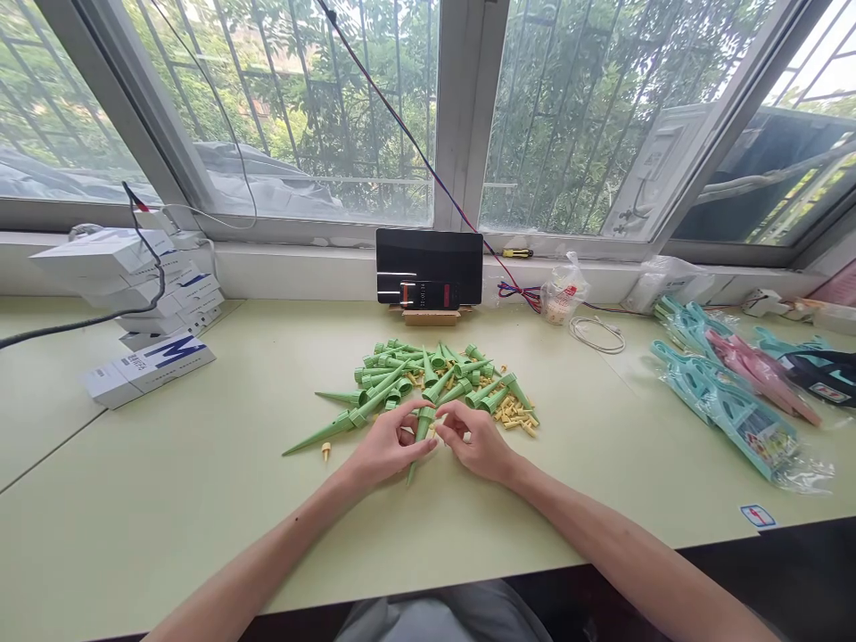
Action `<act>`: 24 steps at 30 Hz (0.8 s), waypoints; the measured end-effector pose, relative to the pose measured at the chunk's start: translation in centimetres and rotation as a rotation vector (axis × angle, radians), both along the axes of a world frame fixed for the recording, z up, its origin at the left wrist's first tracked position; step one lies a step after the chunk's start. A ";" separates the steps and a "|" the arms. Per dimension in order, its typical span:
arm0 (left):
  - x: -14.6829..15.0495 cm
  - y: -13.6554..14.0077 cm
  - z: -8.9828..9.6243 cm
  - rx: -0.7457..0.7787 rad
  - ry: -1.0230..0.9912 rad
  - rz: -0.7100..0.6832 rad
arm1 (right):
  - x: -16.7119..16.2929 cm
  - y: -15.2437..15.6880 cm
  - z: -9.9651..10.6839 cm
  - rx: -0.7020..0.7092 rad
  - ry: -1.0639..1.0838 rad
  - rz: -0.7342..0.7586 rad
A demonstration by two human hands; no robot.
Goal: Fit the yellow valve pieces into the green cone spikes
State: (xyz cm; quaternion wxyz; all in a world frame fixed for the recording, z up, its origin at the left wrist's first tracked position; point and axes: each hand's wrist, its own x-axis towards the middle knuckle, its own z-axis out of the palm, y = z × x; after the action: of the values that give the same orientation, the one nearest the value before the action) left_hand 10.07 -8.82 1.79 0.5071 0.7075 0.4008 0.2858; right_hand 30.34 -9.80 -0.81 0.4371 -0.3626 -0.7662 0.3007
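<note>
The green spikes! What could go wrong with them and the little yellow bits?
The spike in the left hand has a thin tip pointing back toward the person, so it might poke. The other spikes lie in a loose heap, so a bump could send some rolling. The yellow pegs are tiny and might get lost; a lone peg sits near the left arm, which could brush it away.

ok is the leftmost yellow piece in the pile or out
Out: the yellow piece lies alone on the table, left of the left hand, apart from the other pieces.
</note>
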 end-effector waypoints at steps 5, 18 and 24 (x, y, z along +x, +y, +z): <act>0.0 0.0 -0.3 0.078 0.017 0.020 | 0.0 0.0 0.2 -0.016 -0.004 0.010; 0.4 -0.4 0.3 0.189 0.074 0.048 | 0.1 0.0 0.1 -0.038 -0.042 0.015; 0.4 -0.4 0.2 0.205 0.102 0.055 | 0.1 -0.1 0.3 0.001 -0.073 0.000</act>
State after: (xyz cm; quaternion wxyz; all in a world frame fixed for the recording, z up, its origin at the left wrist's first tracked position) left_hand 10.52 -9.26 1.94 0.4031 0.7579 0.4139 0.3028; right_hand 30.40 -9.91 -0.53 0.4090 -0.3730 -0.7818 0.2870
